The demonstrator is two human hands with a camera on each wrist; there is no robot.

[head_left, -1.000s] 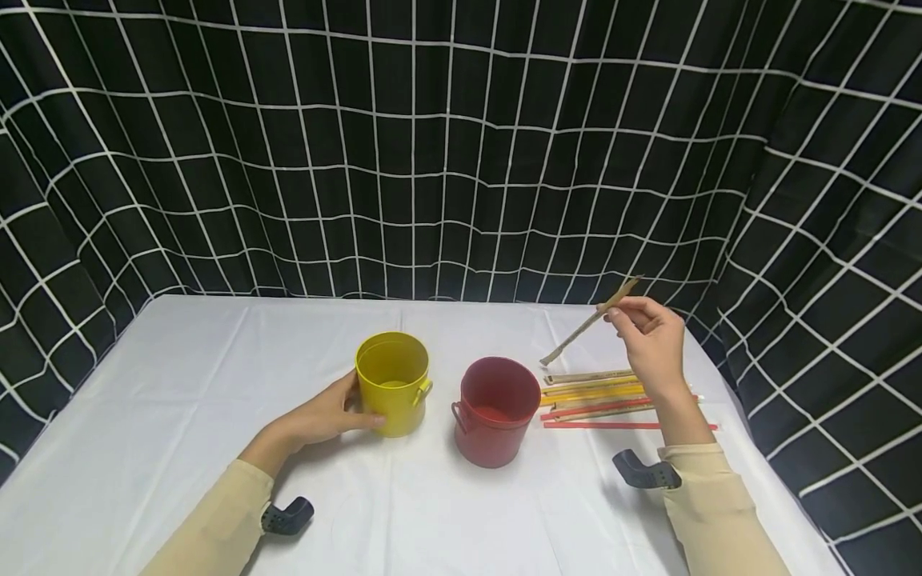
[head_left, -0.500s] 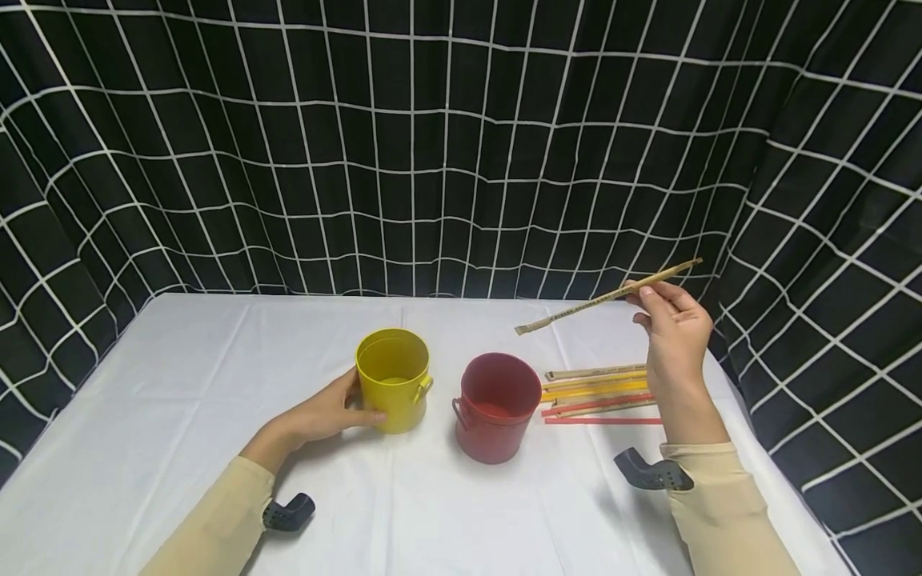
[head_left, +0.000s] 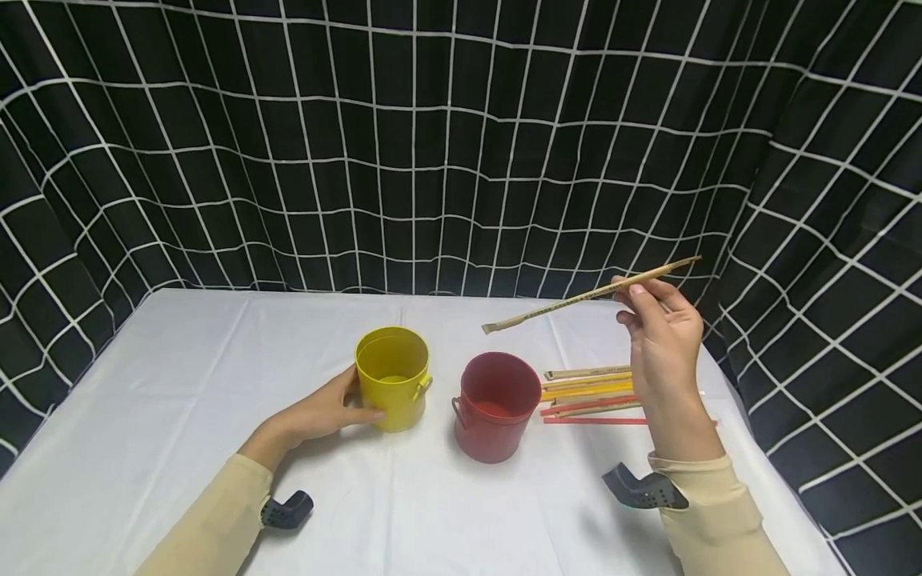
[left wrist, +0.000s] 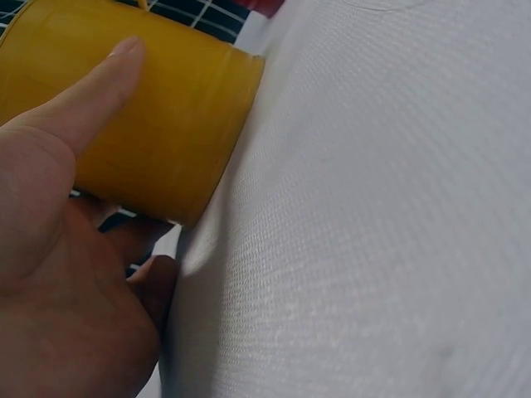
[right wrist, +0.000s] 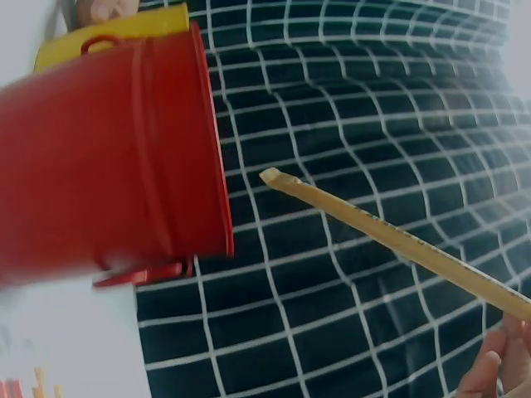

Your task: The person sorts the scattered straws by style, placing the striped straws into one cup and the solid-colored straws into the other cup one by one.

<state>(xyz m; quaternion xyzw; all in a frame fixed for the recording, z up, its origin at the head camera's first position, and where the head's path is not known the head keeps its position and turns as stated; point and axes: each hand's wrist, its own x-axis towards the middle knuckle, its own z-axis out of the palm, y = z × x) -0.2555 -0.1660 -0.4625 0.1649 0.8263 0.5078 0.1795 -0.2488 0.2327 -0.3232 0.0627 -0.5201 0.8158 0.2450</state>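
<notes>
My left hand (head_left: 317,416) holds a small yellow bucket (head_left: 403,404) standing on the white tablecloth. In the left wrist view the thumb (left wrist: 91,99) lies along the bucket's side, with the other fingers partly hidden behind it. My right hand (head_left: 666,340) pinches a thin paper-wrapped straw (head_left: 576,299), tan with printing and a flattened end. It is raised and slants down leftward, its far end beyond the red bucket (head_left: 490,436) in the head view. In the right wrist view, the straw (right wrist: 398,239) points toward the red bucket's mouth. That bucket stands beside the yellow one.
Several tan, yellow and red straws (head_left: 583,390) lie side by side right of the red bucket, partly hidden by my right wrist. A black curtain with a white grid (head_left: 432,144) surrounds the table's back and sides.
My right hand has lifted the straw, first moving right, then slightly back left. The straw now lies flatter, with its far end reaching farther left. My left hand stays on the yellow bucket.
</notes>
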